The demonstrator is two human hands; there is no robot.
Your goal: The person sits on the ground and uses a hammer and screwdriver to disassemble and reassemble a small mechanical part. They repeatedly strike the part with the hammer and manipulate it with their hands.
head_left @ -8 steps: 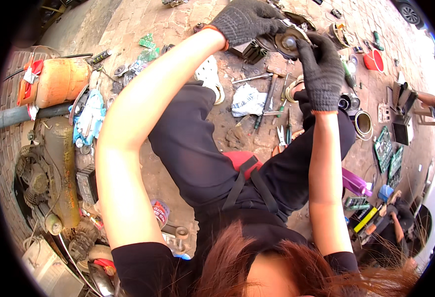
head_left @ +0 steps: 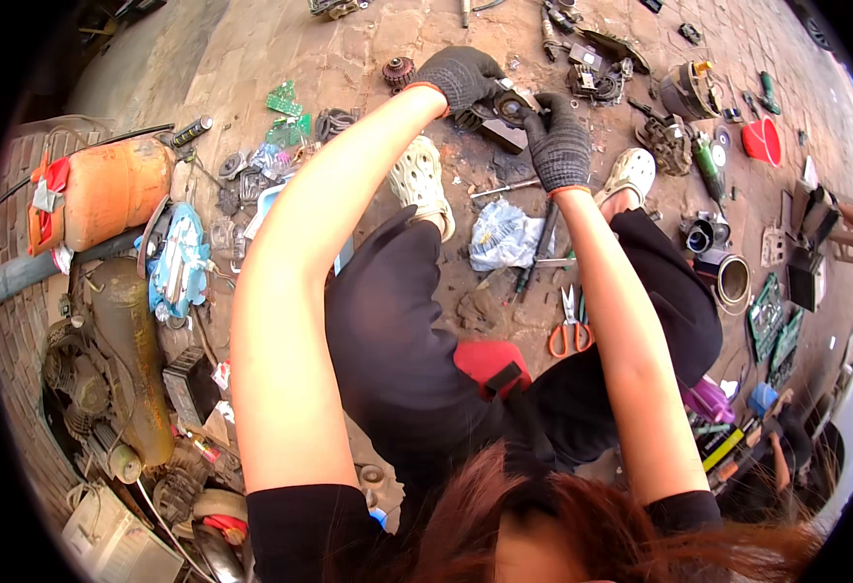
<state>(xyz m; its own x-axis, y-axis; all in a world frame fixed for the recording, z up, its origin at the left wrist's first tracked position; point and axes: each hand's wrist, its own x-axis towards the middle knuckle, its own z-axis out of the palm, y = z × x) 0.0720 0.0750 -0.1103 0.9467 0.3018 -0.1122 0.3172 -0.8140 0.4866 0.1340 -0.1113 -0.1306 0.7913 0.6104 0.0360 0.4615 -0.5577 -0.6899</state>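
In front of me, above the brick ground, a round metal machine part (head_left: 512, 103) sits between my two hands. My left hand (head_left: 460, 78), in a dark grey knitted glove, grips its left side. From the right, my right hand (head_left: 557, 146), gloved the same way, closes on its other edge with the fingers bent. A dark block-shaped part (head_left: 502, 134) shows just beneath the held piece. Nearer to me lie a crumpled white plastic bag (head_left: 506, 237), a dark-handled tool (head_left: 535, 260) and a pair of orange-handled scissors (head_left: 570, 328).
An orange gas cylinder (head_left: 120, 185) stands at the left, with a blue bag (head_left: 180, 255) beside it. Metal parts, a green angle grinder (head_left: 708, 169), a red bucket (head_left: 761, 142) and green tool cases (head_left: 767, 316) lie on the right. Another person (head_left: 786, 442) is at the lower right.
Both hands have come lower in the picture and a little left, with the metal part still between them. The view has shifted too, showing more ground beyond the hands.
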